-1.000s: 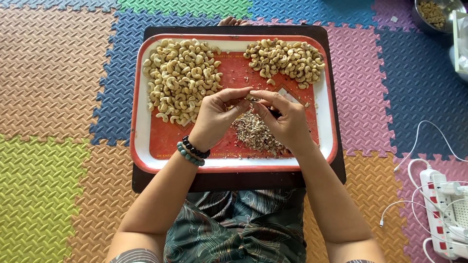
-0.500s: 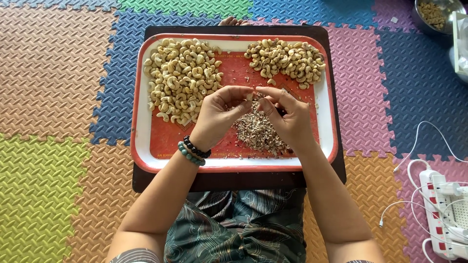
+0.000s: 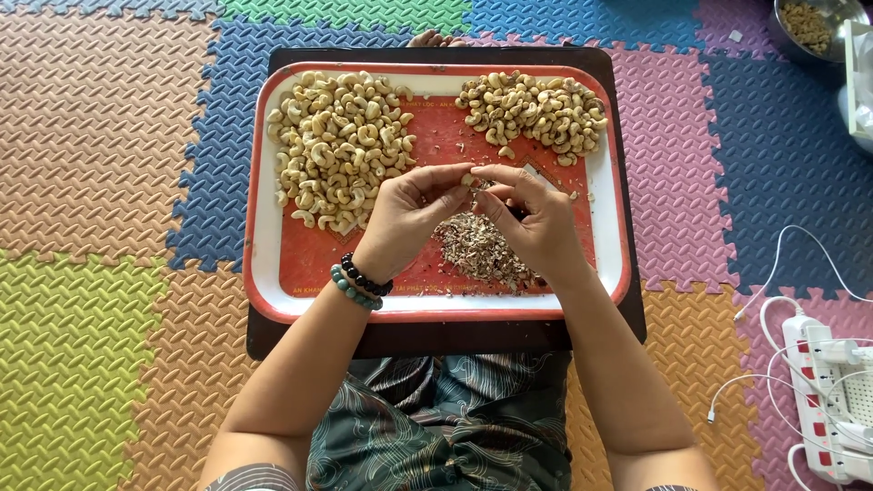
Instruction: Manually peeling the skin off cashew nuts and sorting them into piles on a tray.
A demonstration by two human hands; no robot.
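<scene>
Cashews fill most of what I see on the red tray in front of me. My left hand and right hand meet over the middle of it, fingertips nearly touching, and together they pinch a single pale nut between them. A thin dark tool sits under the fingers of my right hand, but I cannot tell how firmly it is held. Just below the hands lies a heap of brown skin scraps. A big pile of pale cashews covers the tray's far left, and a browner pile sits at the far right. On my left wrist are two bead bracelets. A white power strip with cables lies on the foam mat to my right.
</scene>
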